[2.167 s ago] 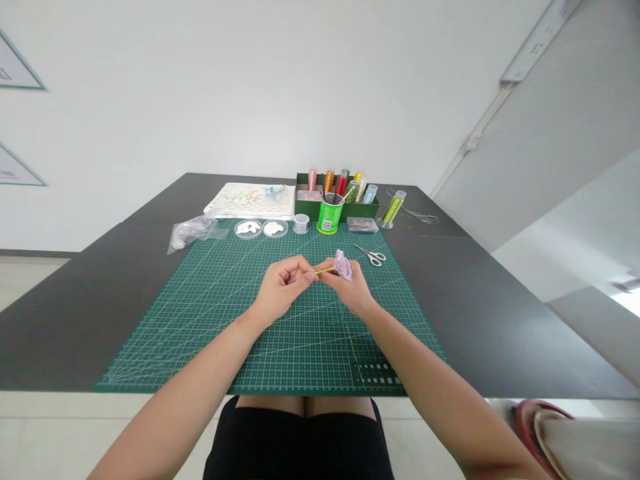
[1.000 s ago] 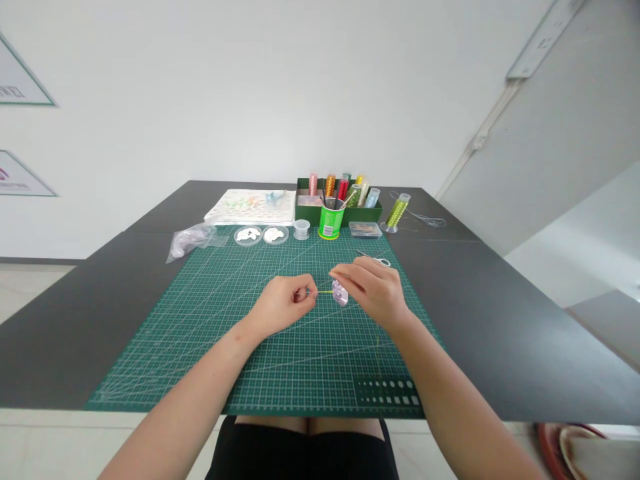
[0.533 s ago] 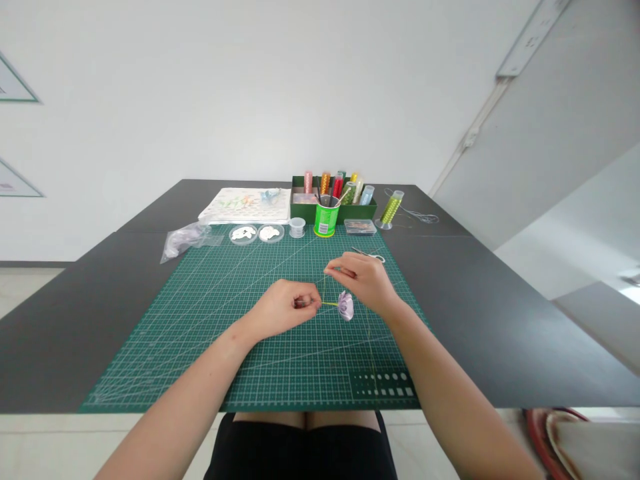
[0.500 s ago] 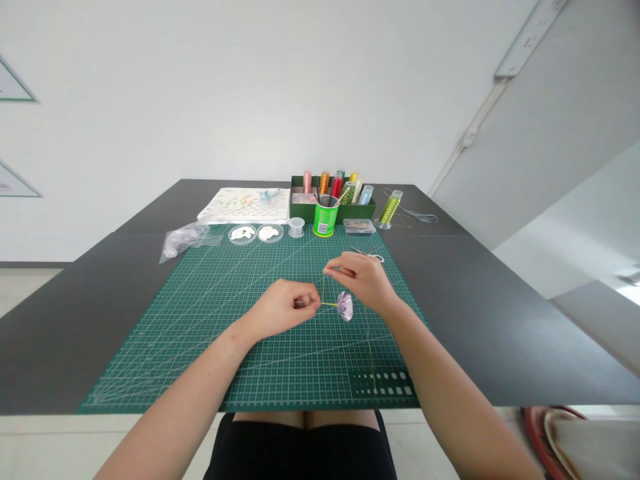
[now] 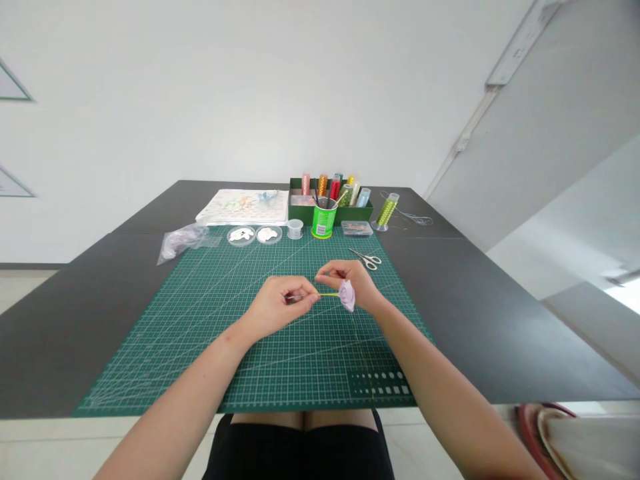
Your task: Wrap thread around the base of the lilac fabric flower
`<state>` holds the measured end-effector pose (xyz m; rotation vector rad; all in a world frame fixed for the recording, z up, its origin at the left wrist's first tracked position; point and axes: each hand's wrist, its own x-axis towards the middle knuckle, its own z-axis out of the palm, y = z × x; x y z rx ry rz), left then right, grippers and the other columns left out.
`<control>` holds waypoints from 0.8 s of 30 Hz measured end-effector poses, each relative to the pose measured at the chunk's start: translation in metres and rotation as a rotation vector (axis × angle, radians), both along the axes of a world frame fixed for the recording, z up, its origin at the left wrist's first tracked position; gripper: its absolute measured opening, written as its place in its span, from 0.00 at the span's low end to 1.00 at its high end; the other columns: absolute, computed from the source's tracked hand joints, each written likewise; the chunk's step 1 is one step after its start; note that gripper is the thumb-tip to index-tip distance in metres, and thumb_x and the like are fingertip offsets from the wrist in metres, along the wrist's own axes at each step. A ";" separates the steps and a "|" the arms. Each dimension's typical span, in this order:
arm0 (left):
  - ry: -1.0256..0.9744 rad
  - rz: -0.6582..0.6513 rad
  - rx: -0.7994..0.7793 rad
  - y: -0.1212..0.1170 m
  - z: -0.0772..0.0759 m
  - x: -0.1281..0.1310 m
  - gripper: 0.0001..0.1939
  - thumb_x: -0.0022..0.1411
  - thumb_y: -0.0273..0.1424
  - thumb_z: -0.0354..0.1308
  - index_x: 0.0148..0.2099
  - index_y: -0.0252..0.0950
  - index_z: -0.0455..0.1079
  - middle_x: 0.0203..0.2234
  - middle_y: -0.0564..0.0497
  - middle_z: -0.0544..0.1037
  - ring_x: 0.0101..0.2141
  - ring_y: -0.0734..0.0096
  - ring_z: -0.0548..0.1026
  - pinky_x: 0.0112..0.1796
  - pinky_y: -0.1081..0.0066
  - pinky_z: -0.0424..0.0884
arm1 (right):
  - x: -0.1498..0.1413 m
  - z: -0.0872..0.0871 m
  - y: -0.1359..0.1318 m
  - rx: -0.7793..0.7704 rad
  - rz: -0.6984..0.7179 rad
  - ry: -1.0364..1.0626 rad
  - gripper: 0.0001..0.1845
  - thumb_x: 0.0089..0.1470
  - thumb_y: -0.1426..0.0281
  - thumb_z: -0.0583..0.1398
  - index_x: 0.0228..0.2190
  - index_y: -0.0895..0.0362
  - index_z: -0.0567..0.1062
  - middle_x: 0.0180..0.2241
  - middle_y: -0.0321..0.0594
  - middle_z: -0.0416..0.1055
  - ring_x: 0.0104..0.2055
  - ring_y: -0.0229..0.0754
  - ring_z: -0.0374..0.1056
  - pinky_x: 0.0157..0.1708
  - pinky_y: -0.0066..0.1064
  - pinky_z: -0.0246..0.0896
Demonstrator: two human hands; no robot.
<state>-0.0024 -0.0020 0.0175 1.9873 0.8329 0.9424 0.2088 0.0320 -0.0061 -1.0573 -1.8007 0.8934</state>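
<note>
My left hand (image 5: pixel 283 303) is closed, pinching the thin stem of a pale purple artificial flower (image 5: pixel 347 295). The stem lies sideways, its green-wrapped part running right to the bloom. Just behind the bloom, my right hand (image 5: pixel 350 277) is closed too, thumb and forefinger pinched together near the stem. A fine yellow-green thread (image 5: pixel 356 328) trails below that hand down over the mat; the part at the fingertips is barely visible. Both hands are above the green cutting mat (image 5: pixel 200 347).
White-handled scissors (image 5: pixel 367 259) lie right of centre. Behind stand a green can with brushes (image 5: pixel 324 220), a box of thread spools (image 5: pixel 357 213), a yellow-green spool (image 5: pixel 387 212), a flat clear case (image 5: pixel 357 229), dishes of white pieces (image 5: pixel 241 235), stacked sheets (image 5: pixel 240 208) and a plastic bag (image 5: pixel 181 241).
My right hand has come down and left, from above the stem to just behind the bloom. The flower has turned and risen slightly, still in my left hand. The scissors show more fully.
</note>
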 end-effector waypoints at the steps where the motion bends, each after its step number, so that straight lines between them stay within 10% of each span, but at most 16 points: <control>1: -0.021 0.030 0.032 0.001 0.000 -0.001 0.10 0.64 0.33 0.60 0.31 0.34 0.76 0.17 0.58 0.68 0.20 0.80 0.61 0.23 0.78 0.56 | -0.003 -0.001 0.000 -0.027 0.017 0.016 0.25 0.50 0.47 0.67 0.24 0.58 0.79 0.17 0.29 0.56 0.22 0.34 0.50 0.25 0.30 0.47; 6: -0.120 0.177 0.158 0.004 0.001 -0.006 0.09 0.65 0.33 0.61 0.33 0.35 0.78 0.18 0.57 0.70 0.20 0.79 0.62 0.23 0.77 0.58 | -0.014 -0.003 -0.008 -0.118 0.056 0.080 0.24 0.51 0.48 0.67 0.28 0.58 0.78 0.24 0.36 0.67 0.25 0.36 0.57 0.26 0.30 0.52; 14: -0.097 0.432 0.269 0.001 0.007 -0.006 0.11 0.66 0.32 0.58 0.31 0.36 0.75 0.19 0.57 0.71 0.20 0.78 0.63 0.24 0.76 0.60 | -0.021 -0.002 -0.020 0.025 0.013 0.013 0.15 0.57 0.58 0.64 0.29 0.57 0.80 0.17 0.26 0.47 0.21 0.32 0.45 0.24 0.28 0.46; 24: -0.059 0.567 0.338 0.002 0.004 -0.008 0.10 0.66 0.30 0.57 0.32 0.36 0.74 0.20 0.57 0.72 0.21 0.78 0.64 0.24 0.75 0.59 | -0.029 0.010 -0.036 0.237 0.065 -0.085 0.13 0.62 0.64 0.63 0.30 0.57 0.83 0.19 0.31 0.62 0.21 0.33 0.55 0.25 0.27 0.53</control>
